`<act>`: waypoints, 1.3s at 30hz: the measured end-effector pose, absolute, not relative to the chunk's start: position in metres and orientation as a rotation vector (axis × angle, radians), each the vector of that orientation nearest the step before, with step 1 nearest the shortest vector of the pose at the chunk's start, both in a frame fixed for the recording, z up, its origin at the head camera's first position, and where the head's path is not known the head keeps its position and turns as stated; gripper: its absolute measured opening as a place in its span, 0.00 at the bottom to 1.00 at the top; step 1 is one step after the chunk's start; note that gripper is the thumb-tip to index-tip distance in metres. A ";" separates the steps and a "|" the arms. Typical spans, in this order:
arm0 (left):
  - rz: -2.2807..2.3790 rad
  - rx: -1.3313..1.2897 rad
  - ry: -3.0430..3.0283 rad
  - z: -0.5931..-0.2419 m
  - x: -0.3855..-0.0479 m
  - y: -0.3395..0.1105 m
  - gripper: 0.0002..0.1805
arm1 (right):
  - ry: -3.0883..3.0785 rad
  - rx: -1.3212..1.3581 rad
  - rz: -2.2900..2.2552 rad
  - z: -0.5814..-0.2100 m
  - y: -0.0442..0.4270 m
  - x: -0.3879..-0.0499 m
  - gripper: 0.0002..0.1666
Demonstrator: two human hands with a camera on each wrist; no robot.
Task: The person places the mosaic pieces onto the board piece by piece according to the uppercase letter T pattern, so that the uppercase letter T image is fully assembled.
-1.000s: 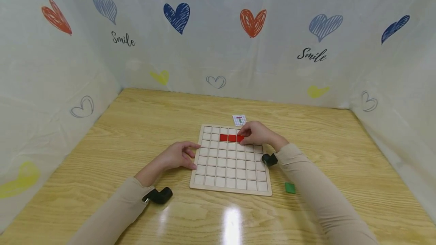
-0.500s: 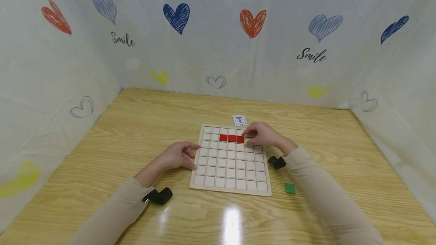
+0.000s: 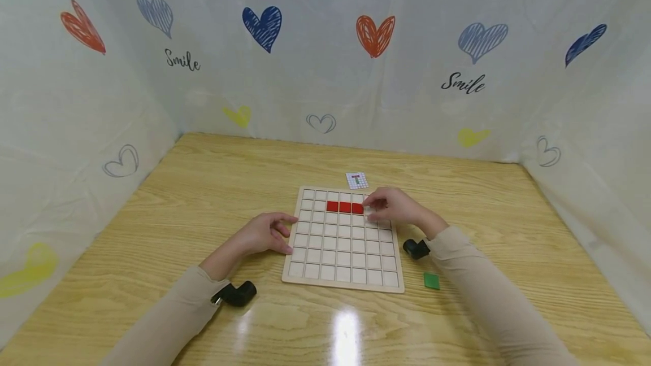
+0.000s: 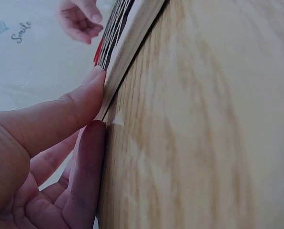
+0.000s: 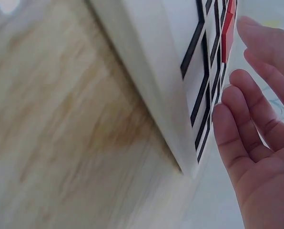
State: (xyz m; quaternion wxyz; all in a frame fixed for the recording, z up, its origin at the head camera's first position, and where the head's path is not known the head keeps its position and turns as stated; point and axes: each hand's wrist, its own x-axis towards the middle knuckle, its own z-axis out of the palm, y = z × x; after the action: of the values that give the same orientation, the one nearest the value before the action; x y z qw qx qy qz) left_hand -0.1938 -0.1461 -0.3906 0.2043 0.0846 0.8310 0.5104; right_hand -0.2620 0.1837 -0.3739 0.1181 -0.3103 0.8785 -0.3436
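A pale wooden grid board point(image 3: 343, 243) lies flat on the table, with three red square tiles point(image 3: 344, 207) side by side in its second row from the far edge. My left hand point(image 3: 263, 233) rests at the board's left edge, thumb and fingertips touching the rim, seen close up in the left wrist view. Over the board's upper right, my right hand point(image 3: 399, 207) hovers with loosely bent fingers and nothing between them. Its index fingertip is close to the rightmost red tile; whether it touches cannot be told. In the right wrist view, red tiles point(image 5: 228, 33) stand slightly above the grid.
A small printed card point(image 3: 357, 180) with a red and green T pattern lies beyond the board's far edge. One green square tile point(image 3: 432, 280) lies on the wooden table point(image 3: 244, 174) right of the board. White curtains with printed hearts surround the table's back and sides.
My right hand has drawn back to the right from the rightmost red tile, then lowered slightly toward me. That tile is now fully uncovered. My left hand stays at the board's edge.
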 end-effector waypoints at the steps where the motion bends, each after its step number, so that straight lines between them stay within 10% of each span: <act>1: 1.425 0.237 2.316 -0.390 -0.194 -0.146 0.36 | 2.567 -0.917 -1.008 -0.375 0.183 -0.263 0.15; 39: 1.418 0.275 2.316 -0.394 -0.195 -0.148 0.37 | 2.556 -0.920 -0.956 -0.371 0.187 -0.257 0.17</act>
State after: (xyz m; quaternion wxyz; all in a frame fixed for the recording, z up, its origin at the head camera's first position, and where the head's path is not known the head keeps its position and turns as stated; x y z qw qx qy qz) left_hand -0.1953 -0.1482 -0.3938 0.2049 0.0986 0.8305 0.5084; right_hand -0.2569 0.1870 -0.3712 0.1307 -0.3168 0.8799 -0.3291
